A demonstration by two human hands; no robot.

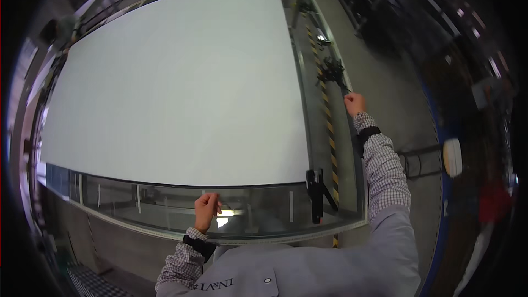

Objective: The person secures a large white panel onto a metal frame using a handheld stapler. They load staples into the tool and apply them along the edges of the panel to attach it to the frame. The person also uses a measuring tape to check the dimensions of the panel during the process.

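Observation:
A large white panel (181, 88) lies flat on a glass-topped table with a pale frame (308, 235). My right hand (355, 104) is at the table's right edge, fingers pinched together. A thin black strand (346, 87) runs to its fingertips from a tangled black bunch (332, 70) lying just beyond. My left hand (205, 211) hovers over the glass strip near the panel's front edge, fingers curled closed; whatever is in them, if anything, is hidden. At the panel's near right corner sits a black clamp-like tool (317, 195) with a slanting arm.
Yellow-and-black striped tape (328, 115) shows along the table's right side. A small shiny object (323, 39) lies farther back. To the right stand a dark metal frame with a pale yellow-white pad (452, 157) and a red thing (494, 202). Dark racks (352, 5) line the far right.

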